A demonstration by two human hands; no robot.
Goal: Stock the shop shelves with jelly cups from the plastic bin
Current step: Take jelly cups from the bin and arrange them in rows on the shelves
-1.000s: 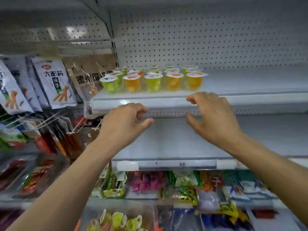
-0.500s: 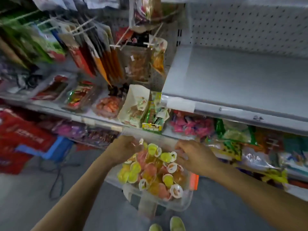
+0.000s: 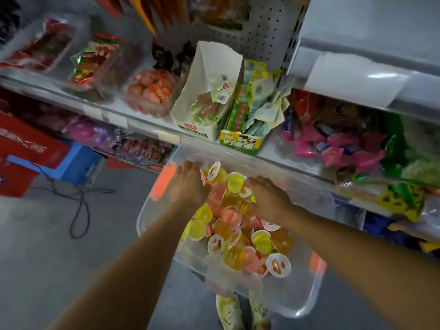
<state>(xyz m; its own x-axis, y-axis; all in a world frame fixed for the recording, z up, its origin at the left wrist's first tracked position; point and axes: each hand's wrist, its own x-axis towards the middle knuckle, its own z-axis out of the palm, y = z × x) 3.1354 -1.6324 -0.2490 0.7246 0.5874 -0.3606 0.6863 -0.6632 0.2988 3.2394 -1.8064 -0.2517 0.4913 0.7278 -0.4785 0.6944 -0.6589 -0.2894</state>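
I log, low in front of the shelves: bin (image 3: 295, 303), clear plastic, orange latch (image 3: 164, 182) on its left end, no writing I can read; cups (image 3: 238, 236), heaped loose inside the bin, yellow, orange and pink jelly, white lids with fruit pictures, print too small for me to read; left hand (image 3: 190, 184), in the bin's far left corner, fingers bent down among the cups; right hand (image 3: 266, 198), beside it, fingers buried in the heap; I cannot tell whether either pinches a cup; white box (image 3: 209, 91), on the shelf just behind the bin, red label, black characters ending 的肠; green box (image 3: 240, 141), touching its right side, 肉蛋 on the front; pink packets (image 3: 333, 148), right of that, writing blurred.
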